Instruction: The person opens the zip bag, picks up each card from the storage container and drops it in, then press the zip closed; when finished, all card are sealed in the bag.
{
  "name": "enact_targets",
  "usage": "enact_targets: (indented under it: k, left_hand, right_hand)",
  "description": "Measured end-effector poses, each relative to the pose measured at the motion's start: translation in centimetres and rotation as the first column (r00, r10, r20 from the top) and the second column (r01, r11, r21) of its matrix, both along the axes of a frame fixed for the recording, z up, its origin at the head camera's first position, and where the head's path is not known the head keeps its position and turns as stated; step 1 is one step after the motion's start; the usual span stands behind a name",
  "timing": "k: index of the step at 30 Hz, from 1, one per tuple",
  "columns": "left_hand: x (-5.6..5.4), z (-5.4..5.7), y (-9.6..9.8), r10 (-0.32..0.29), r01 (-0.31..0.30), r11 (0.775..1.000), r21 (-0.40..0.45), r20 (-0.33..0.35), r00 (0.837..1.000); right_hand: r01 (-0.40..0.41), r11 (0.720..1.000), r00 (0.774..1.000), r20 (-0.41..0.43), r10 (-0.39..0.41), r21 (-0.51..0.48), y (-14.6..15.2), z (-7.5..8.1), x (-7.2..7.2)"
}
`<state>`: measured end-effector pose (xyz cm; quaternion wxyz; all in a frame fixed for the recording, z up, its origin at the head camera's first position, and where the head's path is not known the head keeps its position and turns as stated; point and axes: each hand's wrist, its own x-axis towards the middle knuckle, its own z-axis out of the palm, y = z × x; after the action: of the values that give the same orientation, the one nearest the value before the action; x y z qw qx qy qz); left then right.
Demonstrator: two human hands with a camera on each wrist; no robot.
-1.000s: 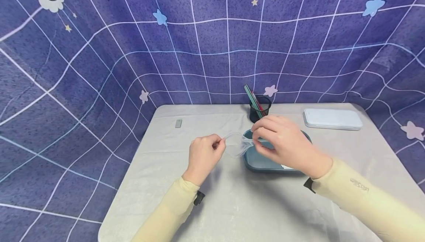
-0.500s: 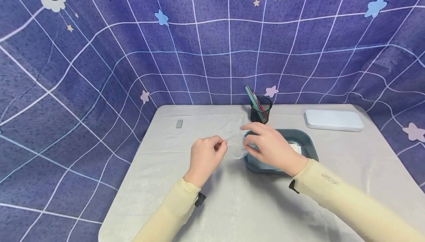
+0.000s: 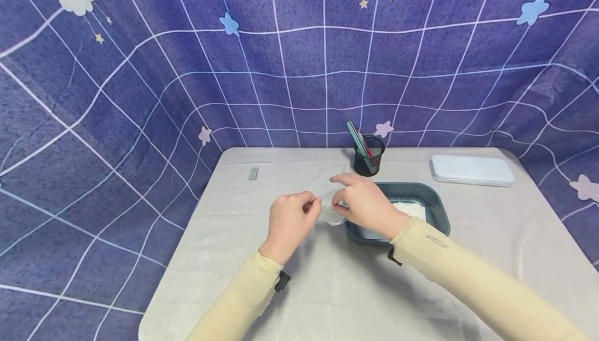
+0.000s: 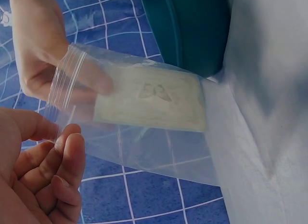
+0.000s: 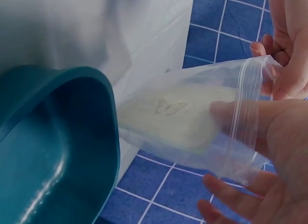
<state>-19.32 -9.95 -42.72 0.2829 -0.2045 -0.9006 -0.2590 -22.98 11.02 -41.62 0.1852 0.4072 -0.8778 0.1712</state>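
Observation:
My left hand [image 3: 290, 224] pinches the zip edge of a clear zip bag [image 4: 144, 159] between thumb and fingertips. The right hand [image 3: 365, 203] has fingers reaching through the bag's mouth. In the right wrist view, they hold a pale, flat rectangular packet [image 5: 168, 123] inside, with a small butterfly mark on its face. Clear film covers the packet on both sides, and its near end lies under the fingers. The bag is held above the table, just left of a dark teal tray [image 3: 442, 216].
White flat pieces [image 3: 413, 210] lie in the tray. Behind it stands a black mesh cup [image 3: 361, 167] with pens and pencils [image 3: 357, 141]. A pale blue case [image 3: 472, 169] lies at the back right, a small grey block [image 3: 253, 174] at the back left.
My right hand has moved left from over the tray to the bag, and its fingers have gone into the mouth with the packet. The left hand stays nearly still.

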Motion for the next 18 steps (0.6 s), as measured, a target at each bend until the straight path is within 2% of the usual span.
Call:
enact_targets:
  k: [9,18]
  left_hand:
    - [0.1,0.2,0.1,0.002,-0.002,1.000,0.003,-0.002,1.000]
    - [0.1,0.3,0.1,-0.005,0.005,1.000,0.008,-0.009,1.000]
  right_hand:
    - [0.031,0.999,1.000,0.005,-0.031,0.035,-1.0,-0.2,-0.1]
    - [0.042,0.998,0.998,0.046,-0.045,0.052,-1.2,-0.4,-0.3]
